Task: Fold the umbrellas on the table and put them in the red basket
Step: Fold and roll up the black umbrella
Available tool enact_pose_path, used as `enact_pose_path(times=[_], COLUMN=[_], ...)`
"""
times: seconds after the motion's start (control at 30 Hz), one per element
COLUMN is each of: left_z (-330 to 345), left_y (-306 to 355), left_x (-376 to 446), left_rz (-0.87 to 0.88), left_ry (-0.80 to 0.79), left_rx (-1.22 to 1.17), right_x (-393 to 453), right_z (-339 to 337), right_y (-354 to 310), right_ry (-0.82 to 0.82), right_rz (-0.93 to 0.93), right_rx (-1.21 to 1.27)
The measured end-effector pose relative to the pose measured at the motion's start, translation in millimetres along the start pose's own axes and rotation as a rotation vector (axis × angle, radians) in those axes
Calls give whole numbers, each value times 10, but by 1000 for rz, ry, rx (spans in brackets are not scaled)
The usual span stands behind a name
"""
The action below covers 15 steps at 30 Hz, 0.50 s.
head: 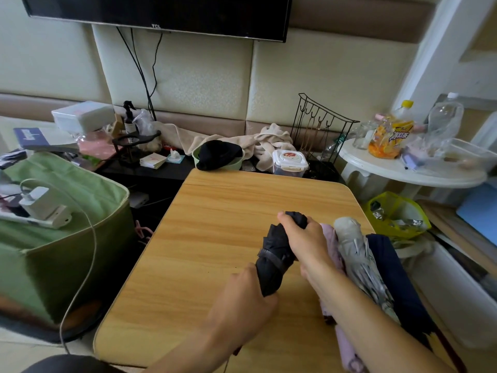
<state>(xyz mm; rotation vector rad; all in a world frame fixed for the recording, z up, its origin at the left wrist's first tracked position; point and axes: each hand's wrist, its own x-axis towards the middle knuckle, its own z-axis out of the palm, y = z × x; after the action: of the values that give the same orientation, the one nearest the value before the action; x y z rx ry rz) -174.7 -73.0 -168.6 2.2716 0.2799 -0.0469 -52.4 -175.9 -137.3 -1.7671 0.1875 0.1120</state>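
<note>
Black umbrella (277, 254), lower centre of frame over the tabletop (215, 238), looks light and soft-skinned over stiff ribs; left hand (242, 300) grips its near end, right hand (304, 240) fingers wrapped round the far end

We see a room lit by soft, even daylight that seems strongest at the upper right of the frame, where the white pillar (441, 63) washes out. Shadows stay faint on the light wooden table top (215, 238). The black flat screen (161, 12) at the top shows no glare. Wide-angle distortion bends the padded wall panels and the edges. Fine detail is soft throughout, and the clear plastic bottles (445, 117) at right look smeared.
</note>
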Motion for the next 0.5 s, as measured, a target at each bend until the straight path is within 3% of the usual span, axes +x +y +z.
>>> enact_pose_path(times=[0.1,0.23,0.37,0.5], left_z=[-37,-7,154,325], left_y=[82,208,393,722], left_x=[-59,-172,-96,101], left_rz=[22,-82,-35,7], left_ry=[-78,-239,1,117], left_rx=[-184,-533,-484,-397], right_x=[6,5,-58,11], right_z=[-73,-236,-500,-936], right_y=[-46,-130,-158,-85], right_ry=[-3,-55,-166,123], right_rz=[-3,4,-225,-507], right_rx=[-95,-326,-424,-560])
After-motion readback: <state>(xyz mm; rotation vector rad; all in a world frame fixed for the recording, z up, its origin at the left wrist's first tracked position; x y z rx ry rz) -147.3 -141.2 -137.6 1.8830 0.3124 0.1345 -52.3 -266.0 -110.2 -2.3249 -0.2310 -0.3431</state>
